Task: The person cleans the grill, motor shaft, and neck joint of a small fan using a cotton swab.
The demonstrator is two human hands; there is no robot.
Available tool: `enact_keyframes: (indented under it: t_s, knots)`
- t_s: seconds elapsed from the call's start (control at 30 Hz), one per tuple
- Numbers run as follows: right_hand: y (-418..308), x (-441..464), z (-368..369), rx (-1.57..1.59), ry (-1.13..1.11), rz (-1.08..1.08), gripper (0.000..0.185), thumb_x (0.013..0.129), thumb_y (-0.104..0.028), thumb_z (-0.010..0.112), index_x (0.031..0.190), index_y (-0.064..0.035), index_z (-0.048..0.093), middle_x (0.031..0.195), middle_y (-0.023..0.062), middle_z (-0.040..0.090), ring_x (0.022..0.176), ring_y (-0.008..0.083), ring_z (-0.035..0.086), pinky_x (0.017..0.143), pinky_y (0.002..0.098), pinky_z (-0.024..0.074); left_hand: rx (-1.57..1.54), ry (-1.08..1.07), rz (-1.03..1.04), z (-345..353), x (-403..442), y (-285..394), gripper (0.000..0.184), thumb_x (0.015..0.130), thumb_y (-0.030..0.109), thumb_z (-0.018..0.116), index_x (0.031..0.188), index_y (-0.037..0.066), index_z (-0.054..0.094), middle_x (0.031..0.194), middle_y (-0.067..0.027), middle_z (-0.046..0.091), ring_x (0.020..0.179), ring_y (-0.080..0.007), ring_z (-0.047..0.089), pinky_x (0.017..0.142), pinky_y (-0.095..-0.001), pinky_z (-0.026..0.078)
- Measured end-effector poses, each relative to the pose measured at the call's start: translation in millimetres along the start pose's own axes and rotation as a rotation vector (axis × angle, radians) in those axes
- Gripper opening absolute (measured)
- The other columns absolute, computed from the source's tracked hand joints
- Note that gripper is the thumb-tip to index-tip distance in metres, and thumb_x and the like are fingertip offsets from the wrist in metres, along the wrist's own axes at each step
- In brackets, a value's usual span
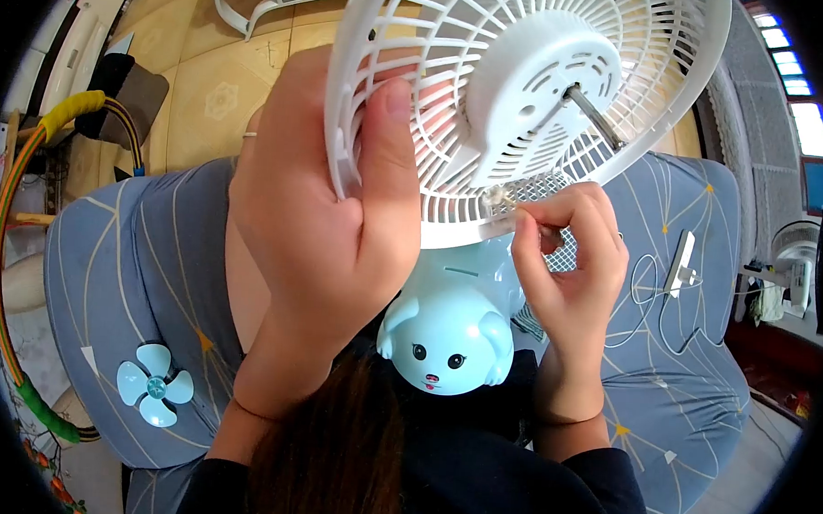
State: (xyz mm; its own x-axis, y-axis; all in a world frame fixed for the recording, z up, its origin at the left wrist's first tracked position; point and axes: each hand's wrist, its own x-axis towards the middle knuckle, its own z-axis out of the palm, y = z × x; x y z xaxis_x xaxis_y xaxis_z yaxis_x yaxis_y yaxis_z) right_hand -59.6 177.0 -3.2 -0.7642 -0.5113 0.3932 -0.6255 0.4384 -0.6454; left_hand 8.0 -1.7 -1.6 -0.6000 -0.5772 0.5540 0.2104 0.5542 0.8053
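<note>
My left hand point(327, 189) grips the left rim of a white fan cage point(435, 232), thumb inside and fingers behind the slats. At its centre sits a round white motor cover point(543, 74) with a metal shaft point(597, 120) sticking out. My right hand point(577, 255) is closed in a pinch at the cage's lower rim. A small whitish bit point(495, 198) shows by its fingertips; I cannot make out what it is. Below the cage is a light-blue dog-shaped fan base point(454, 337), its face toward me.
Light-blue fan blades point(155, 385) lie on the grey patterned sofa point(173, 247) at left. A white power strip point(679, 264) with cables lies on the sofa at right. A striped hoop point(8, 249) stands at far left. Another fan point(795, 255) stands at far right.
</note>
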Motion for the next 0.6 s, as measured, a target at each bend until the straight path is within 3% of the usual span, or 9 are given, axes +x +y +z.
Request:
enact_keyframes:
  t_s: [0.23,0.47,0.6]
  knots:
    - [-9.2,-0.8,-8.6,-0.034,0.023,0.062,0.015,0.071,0.007,0.072,0.076,-0.0026,0.061,0.067,0.0039,0.050,0.063,0.0166,0.047,0.056,0.0296,0.0372,-0.019,0.012,-0.053,0.4,0.2,0.5,0.027,0.097,0.011,0.065,0.118,-0.006,0.061,0.107,-0.0121,0.071,0.094,-0.0145,0.066,0.084,-0.0283,0.052]
    - [-5.5,1.5,1.8,-0.097,0.004,-0.106,0.019,0.070,0.007,0.074,0.078,-0.0045,0.061,0.066,0.0018,0.050,0.066,0.0193,0.048,0.062,0.0310,0.0383,-0.014,0.028,-0.099,0.8,1.0,2.8,0.028,0.098,0.011,0.064,0.119,-0.006,0.060,0.108,-0.0126,0.071,0.094,-0.0149,0.067,0.085,-0.0284,0.052]
    - [-2.9,1.0,4.0,-0.118,0.034,-0.107,0.019,0.069,0.008,0.073,0.077,-0.0044,0.061,0.067,0.0021,0.051,0.065,0.0187,0.048,0.059,0.0306,0.0376,-0.033,0.032,-0.090,0.4,1.1,1.3,0.028,0.098,0.012,0.065,0.119,-0.006,0.060,0.108,-0.0126,0.071,0.094,-0.0150,0.067,0.085,-0.0283,0.052]
